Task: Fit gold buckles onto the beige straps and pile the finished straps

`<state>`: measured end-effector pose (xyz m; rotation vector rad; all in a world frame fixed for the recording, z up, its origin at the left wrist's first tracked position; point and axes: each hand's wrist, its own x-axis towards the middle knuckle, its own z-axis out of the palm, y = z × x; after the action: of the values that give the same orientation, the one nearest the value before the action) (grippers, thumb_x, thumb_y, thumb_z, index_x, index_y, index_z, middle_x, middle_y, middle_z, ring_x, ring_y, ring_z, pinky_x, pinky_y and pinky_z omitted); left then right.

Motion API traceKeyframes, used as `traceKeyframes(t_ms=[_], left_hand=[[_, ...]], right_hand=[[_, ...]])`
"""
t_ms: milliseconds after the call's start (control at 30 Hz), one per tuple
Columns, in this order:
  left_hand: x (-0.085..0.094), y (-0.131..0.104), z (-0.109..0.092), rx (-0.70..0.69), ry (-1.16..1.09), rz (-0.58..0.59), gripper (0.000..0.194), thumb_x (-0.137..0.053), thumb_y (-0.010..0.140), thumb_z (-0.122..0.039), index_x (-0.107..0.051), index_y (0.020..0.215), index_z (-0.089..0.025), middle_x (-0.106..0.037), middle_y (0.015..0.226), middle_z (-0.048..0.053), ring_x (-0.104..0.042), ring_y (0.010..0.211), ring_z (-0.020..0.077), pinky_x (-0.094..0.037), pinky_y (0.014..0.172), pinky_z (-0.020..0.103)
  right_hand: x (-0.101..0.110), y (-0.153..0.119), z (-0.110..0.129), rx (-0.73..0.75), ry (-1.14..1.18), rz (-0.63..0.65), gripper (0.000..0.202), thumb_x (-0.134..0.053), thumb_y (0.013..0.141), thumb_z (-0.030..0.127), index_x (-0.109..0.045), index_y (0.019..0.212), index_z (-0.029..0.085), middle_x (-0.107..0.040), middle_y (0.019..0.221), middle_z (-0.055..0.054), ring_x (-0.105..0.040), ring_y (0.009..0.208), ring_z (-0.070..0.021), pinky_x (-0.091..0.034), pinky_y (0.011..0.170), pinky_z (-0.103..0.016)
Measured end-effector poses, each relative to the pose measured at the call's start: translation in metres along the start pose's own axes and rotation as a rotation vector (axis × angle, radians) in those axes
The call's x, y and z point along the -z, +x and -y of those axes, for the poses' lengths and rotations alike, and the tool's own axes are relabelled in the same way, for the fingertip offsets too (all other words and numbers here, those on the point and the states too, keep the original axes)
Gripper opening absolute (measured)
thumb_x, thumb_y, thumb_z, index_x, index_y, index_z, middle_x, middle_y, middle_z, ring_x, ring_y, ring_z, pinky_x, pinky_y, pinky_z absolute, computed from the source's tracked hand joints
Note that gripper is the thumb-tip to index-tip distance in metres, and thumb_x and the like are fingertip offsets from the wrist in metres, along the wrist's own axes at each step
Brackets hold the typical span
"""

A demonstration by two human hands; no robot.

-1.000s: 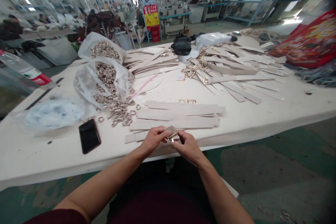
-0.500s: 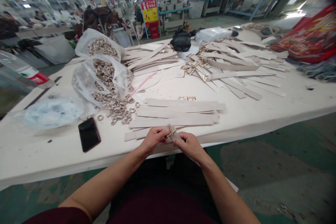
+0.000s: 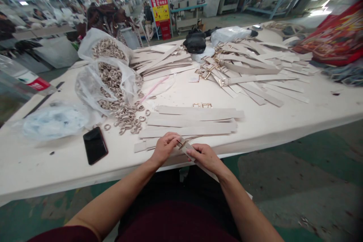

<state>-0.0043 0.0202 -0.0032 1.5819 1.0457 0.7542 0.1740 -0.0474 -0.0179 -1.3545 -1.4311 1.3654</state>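
Between my hands, at the table's front edge, is a beige strap (image 3: 204, 169) with a metal buckle (image 3: 180, 143) at its upper end. My left hand (image 3: 167, 147) pinches the buckle end. Closed around the strap just below the buckle is my right hand (image 3: 204, 155). The strap slants down to the right, partly hidden by my right hand and forearm. Just beyond my hands lies a stack of flat beige straps (image 3: 190, 123). Two loose gold buckles (image 3: 206, 105) lie behind that stack.
Plastic bags of small beige loops (image 3: 112, 79) spill at the left, near a black phone (image 3: 95, 145) and a clear bottle (image 3: 31, 77). Straps with buckles (image 3: 249, 70) are heaped at the back right, beside a red bag (image 3: 334, 41). More straps (image 3: 167, 64) lie at the back.
The strap's buckle end has turned slightly between my hands, and the left fingers have shifted up a little on it. My right hand keeps its hold.
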Motion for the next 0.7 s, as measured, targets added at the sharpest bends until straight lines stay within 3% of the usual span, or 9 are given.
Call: traceKeyframes(t_ms=[100, 200, 333, 567, 700], left_hand=[[-0.005, -0.003, -0.002, 0.011, 0.130, 0.030, 0.026, -0.050, 0.084, -0.038, -0.063, 0.082, -0.016, -0.058, 0.070, 0.000, -0.051, 0.063, 0.0118, -0.041, 0.056, 0.021], [-0.008, -0.005, -0.001, 0.004, 0.177, 0.070, 0.017, -0.054, 0.081, -0.033, -0.057, 0.079, -0.016, -0.053, 0.066, -0.003, -0.048, 0.058, 0.0094, -0.039, 0.053, 0.019], [-0.008, -0.001, 0.005, 0.139, -0.081, 0.172, 0.020, -0.058, 0.078, -0.035, -0.051, 0.081, -0.016, -0.053, 0.063, -0.004, -0.049, 0.052, 0.0087, -0.040, 0.048, 0.019], [-0.004, 0.002, 0.006, 0.285, -0.385, 0.160, 0.030, -0.066, 0.074, -0.040, -0.052, 0.080, -0.015, -0.056, 0.064, -0.001, -0.050, 0.054, 0.0078, -0.043, 0.049, 0.017], [0.003, 0.003, 0.003, 0.396, -0.516, 0.291, 0.035, -0.067, 0.074, -0.043, -0.061, 0.087, -0.011, -0.057, 0.073, 0.003, -0.050, 0.059, 0.0082, -0.044, 0.050, 0.017]], right_hand=[[-0.003, 0.002, -0.001, -0.012, -0.004, -0.044, 0.032, -0.054, 0.081, 0.042, -0.062, 0.067, 0.015, -0.062, 0.060, 0.000, -0.052, 0.056, -0.0122, -0.038, 0.055, -0.021], [-0.008, 0.007, -0.002, -0.018, -0.037, -0.089, 0.034, -0.053, 0.082, 0.044, -0.062, 0.068, 0.015, -0.061, 0.058, 0.001, -0.052, 0.055, -0.0118, -0.037, 0.052, -0.021], [-0.011, 0.011, -0.005, -0.013, -0.071, -0.115, 0.037, -0.053, 0.082, 0.046, -0.064, 0.066, 0.015, -0.058, 0.056, 0.002, -0.049, 0.053, -0.0111, -0.035, 0.051, -0.020], [-0.003, 0.006, -0.008, -0.028, -0.050, -0.090, 0.039, -0.054, 0.081, 0.046, -0.067, 0.063, 0.013, -0.058, 0.054, 0.001, -0.049, 0.052, -0.0110, -0.035, 0.051, -0.020], [-0.002, 0.005, -0.007, -0.030, -0.033, -0.076, 0.040, -0.054, 0.081, 0.046, -0.066, 0.062, 0.013, -0.059, 0.054, 0.001, -0.050, 0.052, -0.0110, -0.035, 0.051, -0.020]])
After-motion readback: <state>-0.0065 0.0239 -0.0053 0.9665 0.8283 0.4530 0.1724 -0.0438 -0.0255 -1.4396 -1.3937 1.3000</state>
